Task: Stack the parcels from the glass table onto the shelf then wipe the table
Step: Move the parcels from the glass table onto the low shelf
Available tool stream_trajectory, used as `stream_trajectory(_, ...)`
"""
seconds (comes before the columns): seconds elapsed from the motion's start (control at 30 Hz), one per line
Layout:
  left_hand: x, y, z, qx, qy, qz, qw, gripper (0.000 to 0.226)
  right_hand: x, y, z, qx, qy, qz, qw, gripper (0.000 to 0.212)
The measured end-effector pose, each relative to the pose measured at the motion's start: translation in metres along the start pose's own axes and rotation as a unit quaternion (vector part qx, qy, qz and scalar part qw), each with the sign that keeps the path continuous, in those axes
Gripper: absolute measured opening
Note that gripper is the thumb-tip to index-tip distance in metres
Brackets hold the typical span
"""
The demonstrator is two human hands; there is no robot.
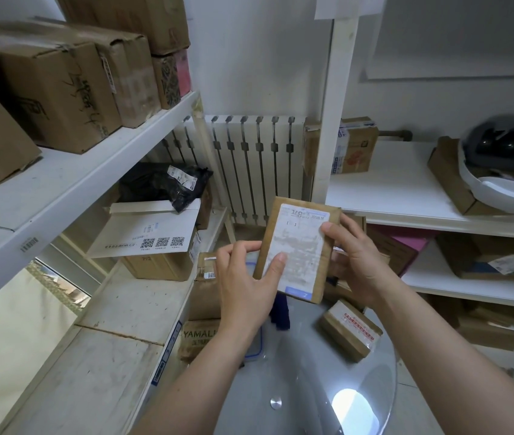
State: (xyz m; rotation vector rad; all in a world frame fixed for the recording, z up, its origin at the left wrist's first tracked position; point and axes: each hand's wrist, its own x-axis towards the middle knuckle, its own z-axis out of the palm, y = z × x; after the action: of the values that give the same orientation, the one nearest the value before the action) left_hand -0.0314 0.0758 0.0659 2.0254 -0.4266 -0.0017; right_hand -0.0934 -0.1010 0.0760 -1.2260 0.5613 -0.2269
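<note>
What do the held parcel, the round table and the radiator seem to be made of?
The parcel looks like matte brown cardboard with a white paper label. The table looks like glass: glossy, see-through, with a bright reflection. The radiator seems white-painted metal, going by its ribbed columns; less sure.

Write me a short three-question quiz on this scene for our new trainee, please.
1. True or false: the left hand and the right hand both hold the labelled parcel.
2. Where does the red-taped parcel lie? A) on the glass table B) on a shelf C) on the floor
3. What white thing stands against the wall between the left shelves and the right shelves?
Key: 1 true; 2 A; 3 the radiator.
</note>
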Motion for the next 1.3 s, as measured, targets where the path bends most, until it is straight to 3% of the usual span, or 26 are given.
stream_trajectory(0.13, 0.002, -0.001, 0.002, -0.013, 0.022, 0.002, 1.000, 0.048, 0.002, 0.004, -0.001, 0.050, 0.031, 0.033, 0.998, 0.053)
stream_trajectory(0.23, -0.001, -0.003, 0.003, -0.019, 0.037, -0.002, 0.999, 0.062, 0.005, 0.009, 0.000, 0.063, 0.036, 0.056, 0.996, 0.066)
stream_trajectory(0.33, -0.005, -0.005, 0.003, -0.026, 0.030, -0.012, 0.999, 0.075, 0.006, 0.011, -0.001, 0.052, 0.039, 0.066, 0.996, 0.041)
stream_trajectory(0.43, -0.007, -0.010, 0.004, -0.005, 0.002, -0.008, 1.000, 0.091, 0.006, 0.013, 0.002, 0.054, 0.049, 0.065, 0.995, 0.033)
stream_trajectory(0.53, -0.008, -0.016, 0.006, -0.007, -0.058, -0.038, 0.998, 0.098, 0.006, 0.016, 0.004, 0.050, 0.057, 0.061, 0.995, 0.044)
stream_trajectory(0.63, -0.008, -0.024, 0.009, -0.045, -0.097, -0.061, 0.992, 0.096, 0.006, 0.018, 0.005, 0.059, 0.062, 0.062, 0.994, 0.054)
stream_trajectory(0.73, -0.009, -0.027, 0.010, -0.060, -0.130, -0.077, 0.987, 0.093, 0.006, 0.020, 0.006, 0.058, 0.069, 0.066, 0.994, 0.051)
stream_trajectory(0.83, -0.010, -0.024, 0.007, -0.085, -0.144, -0.084, 0.982, 0.070, 0.007, 0.021, 0.010, 0.057, 0.060, 0.074, 0.994, 0.052)
stream_trajectory(0.97, -0.008, -0.023, 0.004, -0.150, -0.137, -0.123, 0.971, 0.071, 0.005, 0.024, 0.019, 0.029, 0.043, 0.097, 0.994, 0.051)
stream_trajectory(1.07, -0.003, -0.028, -0.003, -0.195, -0.114, -0.174, 0.958, 0.049, 0.007, 0.028, 0.026, -0.008, 0.031, 0.130, 0.991, 0.054)
stream_trajectory(1.13, 0.003, -0.037, -0.010, -0.200, -0.096, -0.196, 0.955, 0.051, 0.009, 0.030, 0.031, -0.020, 0.033, 0.143, 0.989, 0.047)
stream_trajectory(1.23, 0.011, -0.048, -0.023, -0.187, -0.085, -0.237, 0.950, 0.054, 0.014, 0.034, 0.039, -0.041, 0.038, 0.135, 0.989, 0.051)
stream_trajectory(1.3, 0.016, -0.055, -0.032, -0.189, -0.072, -0.267, 0.942, 0.047, 0.019, 0.036, 0.046, -0.056, 0.046, 0.123, 0.990, 0.038)
